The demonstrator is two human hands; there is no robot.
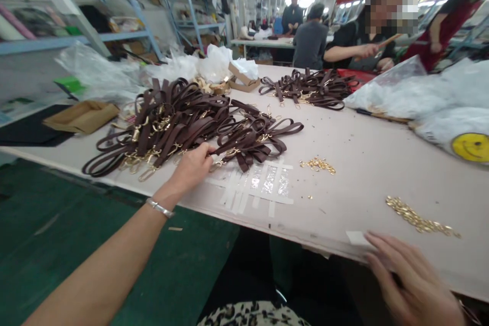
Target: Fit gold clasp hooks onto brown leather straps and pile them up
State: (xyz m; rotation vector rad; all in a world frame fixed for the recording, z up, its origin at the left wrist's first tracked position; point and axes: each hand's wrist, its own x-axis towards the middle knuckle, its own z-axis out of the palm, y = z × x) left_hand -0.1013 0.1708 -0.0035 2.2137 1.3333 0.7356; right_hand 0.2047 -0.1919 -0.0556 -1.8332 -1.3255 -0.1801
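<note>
My left hand (194, 167) reaches to the front of a big pile of dark brown straps (191, 122) with gold metal clasps. Its fingers are closed on a brown strap (229, 152) at the pile's edge; the fingertips are partly hidden. Low on the right, my right hand (414, 277) is at the table's front edge, fingers stretched out and holding nothing I can see. Just beyond its fingertips lies a small white piece (356, 237), perhaps paper or tape. Small gold metal pieces (418, 218) form a scattered row past that hand.
Another group of gold pieces (319, 164) lies mid-table beside taped clear plastic (267, 183). Farther back is a second strap pile (309, 86). White plastic bags (431, 91) are at right, a cardboard tray (82, 116) at left. Across the table a person (367, 46) holds a stick-like tool.
</note>
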